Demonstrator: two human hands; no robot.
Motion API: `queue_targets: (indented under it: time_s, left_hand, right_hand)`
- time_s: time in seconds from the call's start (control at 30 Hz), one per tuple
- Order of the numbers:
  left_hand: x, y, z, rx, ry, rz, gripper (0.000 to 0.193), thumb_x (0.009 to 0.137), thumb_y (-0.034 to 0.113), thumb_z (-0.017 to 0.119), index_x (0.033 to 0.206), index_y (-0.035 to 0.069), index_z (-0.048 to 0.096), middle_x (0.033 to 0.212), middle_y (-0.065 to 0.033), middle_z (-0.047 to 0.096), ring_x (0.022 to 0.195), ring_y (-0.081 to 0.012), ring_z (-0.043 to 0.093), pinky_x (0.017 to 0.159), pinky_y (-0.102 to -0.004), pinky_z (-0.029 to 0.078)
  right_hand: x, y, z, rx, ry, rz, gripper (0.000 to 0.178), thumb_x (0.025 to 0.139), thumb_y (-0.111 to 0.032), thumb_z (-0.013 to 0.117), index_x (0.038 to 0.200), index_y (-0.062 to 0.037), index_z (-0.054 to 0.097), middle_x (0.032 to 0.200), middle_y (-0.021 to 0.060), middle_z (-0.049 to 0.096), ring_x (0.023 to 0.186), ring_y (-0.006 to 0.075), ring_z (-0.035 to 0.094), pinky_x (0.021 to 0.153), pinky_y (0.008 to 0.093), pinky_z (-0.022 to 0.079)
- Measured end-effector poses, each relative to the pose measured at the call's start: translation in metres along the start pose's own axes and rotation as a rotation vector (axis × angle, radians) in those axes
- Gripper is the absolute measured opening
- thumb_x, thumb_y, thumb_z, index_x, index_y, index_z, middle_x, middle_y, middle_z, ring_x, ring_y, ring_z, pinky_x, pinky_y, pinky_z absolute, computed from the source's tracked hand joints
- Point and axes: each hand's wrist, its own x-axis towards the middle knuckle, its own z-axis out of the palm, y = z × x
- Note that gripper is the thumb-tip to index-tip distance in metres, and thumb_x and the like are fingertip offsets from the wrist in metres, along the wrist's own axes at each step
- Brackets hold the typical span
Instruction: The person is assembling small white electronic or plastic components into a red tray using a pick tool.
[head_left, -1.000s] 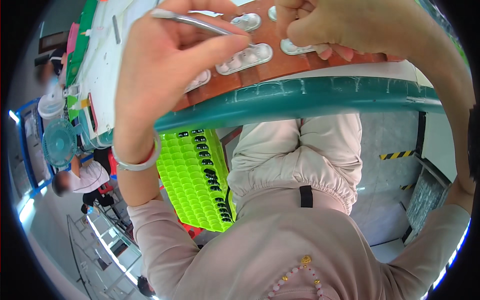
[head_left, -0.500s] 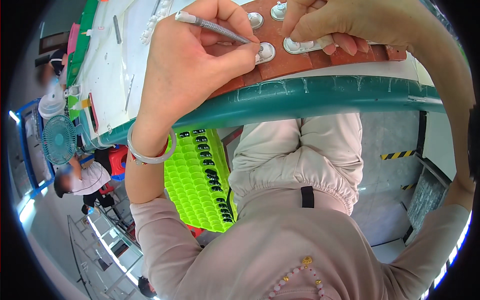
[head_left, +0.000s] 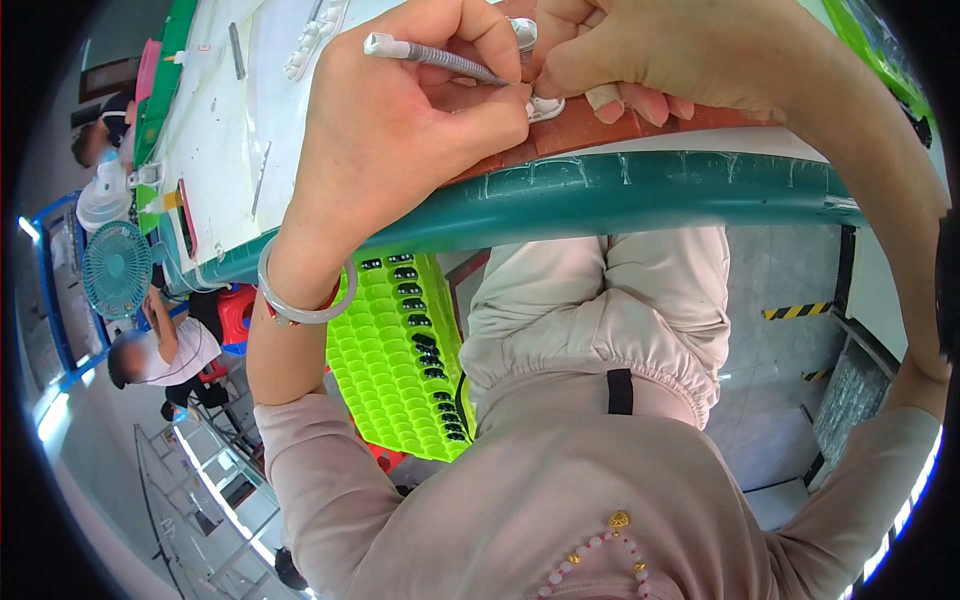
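In my left hand (head_left: 400, 130), closed in a writing grip, is a slim grey ribbed pen-like tool (head_left: 448, 62) with a white end. Its tip points down at a small white oval part (head_left: 546, 108) lying on a reddish-brown strip (head_left: 590, 135). My right hand (head_left: 660, 55) is closed, thumb and forefinger pinched beside the tool's tip; what they hold is hidden. Its other fingers curl above the strip, one with a beige wrap. Another white part (head_left: 523, 33) shows partly behind my hands.
The white tabletop has a rounded green edge (head_left: 620, 185). Thin rods (head_left: 236, 50) and a row of white pieces (head_left: 312, 42) lie to the left. Below stands a lime-green tray (head_left: 385, 370) with small black pieces. A fan (head_left: 117, 270) and a seated person (head_left: 180, 350) are farther left.
My right hand has moved left, from a white part on the right to the tip of the tool. My left hand has shifted slightly right, still gripping the tool.
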Motion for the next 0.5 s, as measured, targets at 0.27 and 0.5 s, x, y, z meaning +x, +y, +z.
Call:
queue_targets:
  time_s: [0.27, 0.5]
  left_hand:
    - [-0.008, 0.003, -0.027, -0.065, 0.253, 0.132, 0.011, 0.081, -0.004, 0.064, 0.092, -0.001, 0.060, 0.092, -0.0111, 0.069, 0.081, -0.0123, 0.065, 0.069, -0.0202, 0.049]
    - [-0.041, 0.019, -0.003, -0.138, 0.170, -0.161, 0.011, 0.079, -0.004, 0.068, 0.090, -0.005, 0.065, 0.088, -0.0098, 0.069, 0.076, -0.0109, 0.064, 0.071, -0.0212, 0.051]
  right_hand:
    - [-0.006, -0.013, 0.002, 0.040, 0.014, -0.069, 0.022, 0.083, -0.017, 0.058, 0.079, 0.0016, 0.069, 0.063, 0.0101, 0.065, 0.056, 0.0173, 0.061, 0.055, 0.0307, 0.049]
    - [-0.004, -0.024, 0.003, -0.075, 0.021, 0.017, 0.023, 0.084, -0.014, 0.056, 0.077, 0.0051, 0.067, 0.062, 0.0114, 0.064, 0.054, 0.0146, 0.060, 0.052, 0.0259, 0.048]
